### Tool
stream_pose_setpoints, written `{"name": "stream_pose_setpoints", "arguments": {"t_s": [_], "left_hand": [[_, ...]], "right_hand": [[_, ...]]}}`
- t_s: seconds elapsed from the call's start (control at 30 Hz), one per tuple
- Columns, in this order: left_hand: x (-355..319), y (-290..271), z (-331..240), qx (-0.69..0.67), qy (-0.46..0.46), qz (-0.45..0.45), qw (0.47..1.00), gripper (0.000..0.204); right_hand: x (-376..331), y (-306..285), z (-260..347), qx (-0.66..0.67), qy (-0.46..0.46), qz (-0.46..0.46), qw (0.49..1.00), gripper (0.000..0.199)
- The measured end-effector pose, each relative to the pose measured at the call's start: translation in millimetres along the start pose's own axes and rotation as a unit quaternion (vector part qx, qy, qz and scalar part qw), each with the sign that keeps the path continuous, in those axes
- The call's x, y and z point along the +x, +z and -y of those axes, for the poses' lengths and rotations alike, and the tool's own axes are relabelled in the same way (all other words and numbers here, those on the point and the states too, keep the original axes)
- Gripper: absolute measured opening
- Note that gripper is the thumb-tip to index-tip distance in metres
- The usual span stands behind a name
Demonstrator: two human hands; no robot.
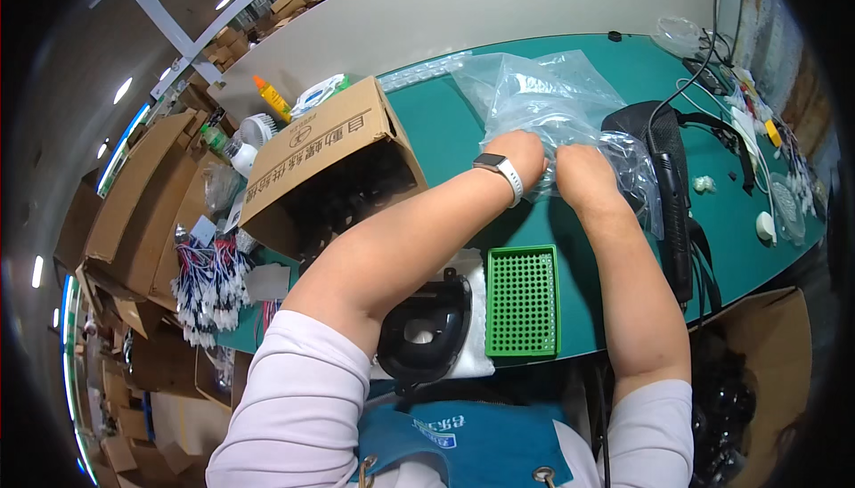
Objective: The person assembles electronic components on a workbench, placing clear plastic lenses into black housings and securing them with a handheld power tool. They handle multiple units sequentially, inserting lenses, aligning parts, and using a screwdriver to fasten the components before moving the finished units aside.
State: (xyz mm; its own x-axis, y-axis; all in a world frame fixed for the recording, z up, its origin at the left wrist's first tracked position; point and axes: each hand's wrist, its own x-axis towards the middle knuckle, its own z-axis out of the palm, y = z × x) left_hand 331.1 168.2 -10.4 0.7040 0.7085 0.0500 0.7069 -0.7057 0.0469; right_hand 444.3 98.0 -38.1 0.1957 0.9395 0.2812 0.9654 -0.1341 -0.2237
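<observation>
Both my hands reach forward into a clear plastic bag that lies crumpled on the green table. My left hand, with a watch on its wrist, grips the bag's near edge. My right hand is closed on the plastic beside it, its fingers hidden in the folds. What the bag contains is blurred behind the film. A green perforated tray lies on the table just under my forearms, next to a black round device on white foam.
An open cardboard box lies on its side at the left with dark parts inside. Black straps and a cable run down the right. Small white parts, bundled wires and stacked cartons surround the table.
</observation>
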Motion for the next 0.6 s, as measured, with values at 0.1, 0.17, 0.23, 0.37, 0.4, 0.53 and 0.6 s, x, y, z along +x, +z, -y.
{"name": "stream_pose_setpoints", "arguments": {"t_s": [0.1,0.17,0.23,0.37,0.4,0.53,0.6], "left_hand": [[0,9,6,0.016,0.029,-0.020,0.999,0.038],[0,4,1,0.012,0.025,0.007,1.000,0.040],[0,5,-2,0.007,0.018,0.003,1.000,0.042],[3,11,-5,0.004,0.010,-0.038,0.999,0.045],[3,11,-5,0.005,0.010,-0.041,0.999,0.045],[3,2,-10,0.000,0.015,-0.043,0.999,0.046],[6,6,-10,0.001,0.002,-0.055,0.998,0.045]], "right_hand": [[-2,-13,6,-0.022,0.009,0.071,0.997,0.019],[-1,-19,2,-0.038,0.005,0.099,0.994,0.019],[-1,-23,1,-0.045,0.016,0.115,0.992,0.019],[-5,-30,3,-0.043,0.015,0.119,0.992,0.019],[-4,-30,3,-0.045,0.017,0.124,0.991,0.019],[-4,-32,3,-0.039,0.024,0.130,0.990,0.020],[-4,-34,6,-0.036,0.021,0.132,0.990,0.021]]}}
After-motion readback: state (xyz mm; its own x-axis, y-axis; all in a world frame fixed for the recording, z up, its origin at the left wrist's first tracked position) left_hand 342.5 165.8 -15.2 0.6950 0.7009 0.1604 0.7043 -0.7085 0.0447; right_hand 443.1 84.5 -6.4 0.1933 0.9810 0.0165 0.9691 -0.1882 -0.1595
